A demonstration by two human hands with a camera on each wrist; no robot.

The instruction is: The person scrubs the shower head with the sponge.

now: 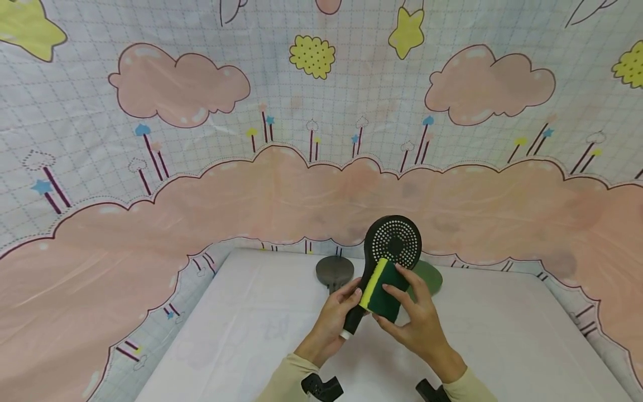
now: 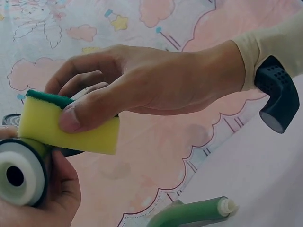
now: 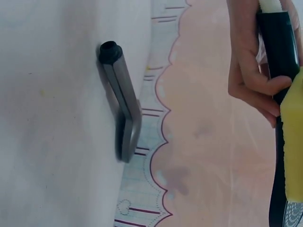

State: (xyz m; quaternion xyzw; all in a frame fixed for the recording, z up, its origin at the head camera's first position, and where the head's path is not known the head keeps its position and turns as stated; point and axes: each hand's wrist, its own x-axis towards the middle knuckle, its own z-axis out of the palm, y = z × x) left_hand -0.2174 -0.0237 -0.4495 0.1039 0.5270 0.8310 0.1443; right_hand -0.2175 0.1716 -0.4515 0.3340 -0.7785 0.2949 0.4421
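Observation:
My left hand grips the handle of a black shower head, its round face with pale nozzle dots tilted up. In my right hand is a yellow sponge with a dark green scouring side, pinched between thumb and fingers. The sponge overlaps the upper handle and the lower edge of the face, yellow side toward the shower head. From the left wrist view, the yellow layer lies right at the handle, whose white hollow end faces the camera. The right wrist view catches only part of the black handle.
Behind the hands, a grey shower head and a green shower head lie on the white table. A patterned cloth with clouds and stars hangs behind the table and shows along its sides.

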